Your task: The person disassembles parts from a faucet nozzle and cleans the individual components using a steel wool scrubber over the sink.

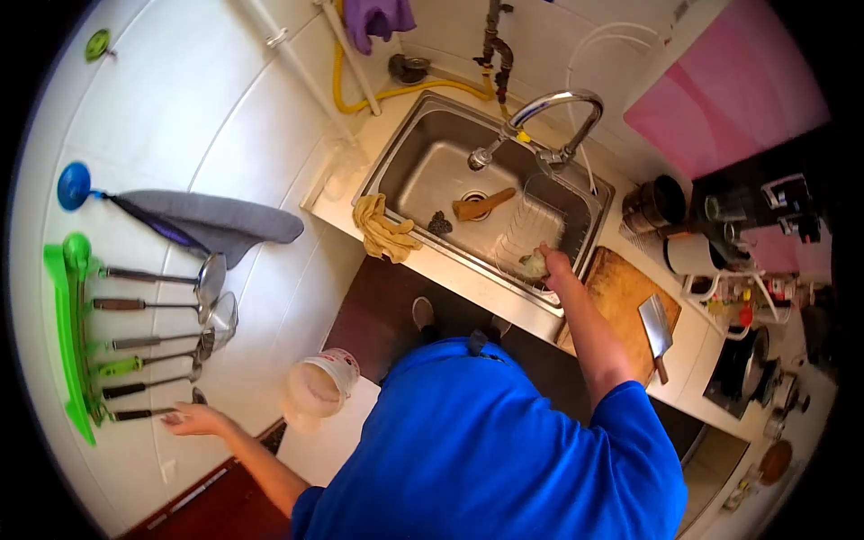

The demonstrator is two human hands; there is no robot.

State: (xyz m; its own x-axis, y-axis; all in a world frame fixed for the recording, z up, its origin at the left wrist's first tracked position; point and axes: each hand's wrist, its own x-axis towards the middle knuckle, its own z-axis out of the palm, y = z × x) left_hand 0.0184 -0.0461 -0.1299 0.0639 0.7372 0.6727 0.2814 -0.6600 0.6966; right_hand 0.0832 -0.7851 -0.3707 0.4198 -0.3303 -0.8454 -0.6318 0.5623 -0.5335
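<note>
My right hand (557, 267) reaches into the right side of the steel sink (432, 153), its fingers closed on a pale green-white lump (533, 264) whose kind I cannot make out. A wire basket (526, 225) sits in the sink around it. Off to the left, my left hand (198, 420) is stretched out with its fingers loosely apart. It overlaps the shaft of the lowest hanging utensil (135, 415); whether it touches that shaft I cannot tell. A brown wooden-looking piece (483, 205) lies over the drain, beside a dark scouring pad (440, 223).
A cleaver (656, 326) lies on the wooden cutting board (612, 279) to the sink's right. The faucet (576, 99) arches above the basin. A yellow cloth (384, 231) hangs over the counter edge. Several ladles and skimmers hang from a green rack (63, 315). A white bucket (335, 369) stands behind.
</note>
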